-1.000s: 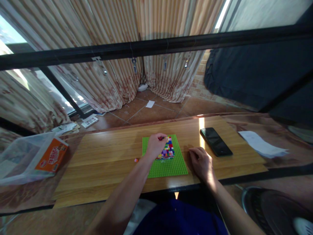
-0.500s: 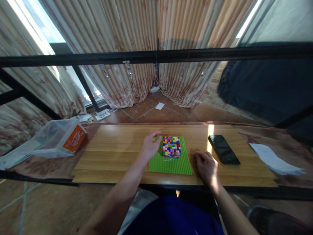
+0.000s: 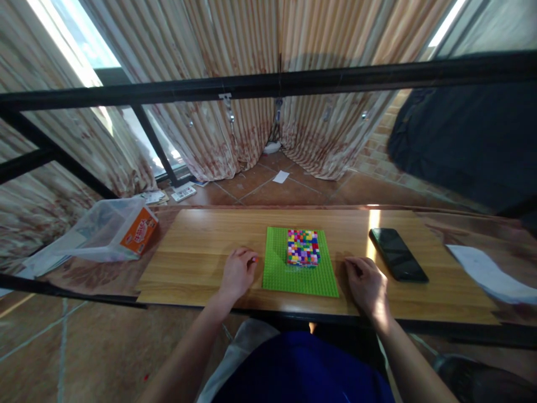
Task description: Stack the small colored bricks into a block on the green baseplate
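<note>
A block of many-coloured toy bricks (image 3: pixel 302 247) stands on a green baseplate (image 3: pixel 279 280), towards its back right. My left hand (image 3: pixel 238 274) rests on the table just left of the baseplate, its fingers closed. At its fingertips shows a tiny red and blue toy brick (image 3: pixel 254 259), too small to make out well. To the right of the baseplate lies my right hand (image 3: pixel 368 284), fingers curled in and thumb against them. Whatever may be inside that hand is hidden. Neither hand touches the brick block.
A black phone (image 3: pixel 398 255) lies on the wooden table (image 3: pixel 201 240), right of my right hand. Beyond the table's left end sits a clear plastic box (image 3: pixel 104 229) with an orange label. White papers (image 3: pixel 489 271) lie at the right. A black rail (image 3: pixel 251 85) crosses behind the table.
My left hand has drawn back from beside the brick block to the table left of the baseplate, and its fingers have closed. My right hand stays put. The view has shifted slightly.
</note>
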Motion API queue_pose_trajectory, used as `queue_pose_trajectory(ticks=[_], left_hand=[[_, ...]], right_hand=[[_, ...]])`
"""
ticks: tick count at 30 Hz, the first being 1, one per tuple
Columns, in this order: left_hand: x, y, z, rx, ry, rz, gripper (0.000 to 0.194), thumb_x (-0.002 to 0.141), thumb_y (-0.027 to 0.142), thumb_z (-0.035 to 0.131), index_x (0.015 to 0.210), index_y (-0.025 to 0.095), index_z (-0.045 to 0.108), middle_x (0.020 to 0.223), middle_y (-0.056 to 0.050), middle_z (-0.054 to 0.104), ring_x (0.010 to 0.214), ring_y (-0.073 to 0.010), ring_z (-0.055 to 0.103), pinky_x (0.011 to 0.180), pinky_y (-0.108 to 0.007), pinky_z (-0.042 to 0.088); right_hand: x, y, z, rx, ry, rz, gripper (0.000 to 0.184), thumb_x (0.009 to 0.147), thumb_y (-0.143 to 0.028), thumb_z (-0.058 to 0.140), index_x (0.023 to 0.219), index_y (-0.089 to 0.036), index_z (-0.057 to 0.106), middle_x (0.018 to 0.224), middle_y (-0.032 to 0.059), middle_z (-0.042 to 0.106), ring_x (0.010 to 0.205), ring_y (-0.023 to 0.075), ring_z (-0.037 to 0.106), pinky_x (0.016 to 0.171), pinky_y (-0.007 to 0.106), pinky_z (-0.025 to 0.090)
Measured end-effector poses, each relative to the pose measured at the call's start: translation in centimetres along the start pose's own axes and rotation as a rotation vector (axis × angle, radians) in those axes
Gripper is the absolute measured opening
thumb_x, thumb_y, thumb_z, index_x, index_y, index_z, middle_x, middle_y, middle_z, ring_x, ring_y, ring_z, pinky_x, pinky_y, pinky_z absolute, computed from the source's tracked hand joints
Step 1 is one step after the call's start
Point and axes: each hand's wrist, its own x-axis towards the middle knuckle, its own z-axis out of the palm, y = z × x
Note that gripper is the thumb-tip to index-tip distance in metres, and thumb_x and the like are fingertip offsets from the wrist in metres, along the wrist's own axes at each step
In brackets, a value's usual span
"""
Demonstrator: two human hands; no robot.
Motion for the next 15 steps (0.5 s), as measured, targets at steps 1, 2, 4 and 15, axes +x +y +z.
queue_pose_trajectory(ticks=[1, 2, 4, 15], left_hand=[[0.1, 0.1, 0.1, 0.014, -0.002, 0.005, 0.018, 0.084, 0.012, 0.054, 0.091, 0.019, 0.069, 0.097, -0.006, 0.068, 0.094, -0.021, 0.061, 0.092, -0.04, 0.047], [0.1, 0.1, 0.2, 0.021, -0.004, 0.009, 0.017, 0.085, 0.013, 0.053, 0.089, 0.019, 0.069, 0.095, -0.007, 0.067, 0.093, -0.0208, 0.061, 0.091, -0.039, 0.048], [0.1, 0.0, 0.3, 0.019, 0.002, 0.004, 0.016, 0.086, 0.014, 0.051, 0.087, 0.018, 0.067, 0.093, -0.007, 0.067, 0.091, -0.0205, 0.061, 0.088, -0.038, 0.048], [-1.6, 2.4, 0.2, -0.341, 0.054, -0.004, 0.012, 0.09, 0.021, 0.049, 0.093, 0.021, 0.06, 0.088, -0.003, 0.067, 0.085, -0.0163, 0.064, 0.079, -0.029, 0.051]], right_hand=[[0.0, 0.0, 0.0, -0.002, 0.0, 0.0, 0.034, 0.089, -0.04, 0.049, 0.084, -0.018, 0.073, 0.087, 0.0096, 0.072, 0.072, 0.0195, 0.064, 0.066, 0.03, 0.047], [0.0, 0.0, 0.0, -0.001, 0.003, 0.001, 0.034, 0.089, -0.04, 0.049, 0.084, -0.018, 0.074, 0.087, 0.0095, 0.072, 0.072, 0.0195, 0.064, 0.066, 0.03, 0.047], [-0.1, 0.0, 0.1, 0.004, 0.005, 0.004, 0.034, 0.089, -0.041, 0.049, 0.085, -0.018, 0.074, 0.087, 0.0093, 0.072, 0.072, 0.0195, 0.064, 0.066, 0.03, 0.047], [0.1, -2.8, -1.2, 0.215, -0.014, 0.126, 0.035, 0.087, -0.048, 0.055, 0.09, -0.018, 0.072, 0.086, 0.0087, 0.07, 0.07, 0.0184, 0.063, 0.065, 0.03, 0.05]])
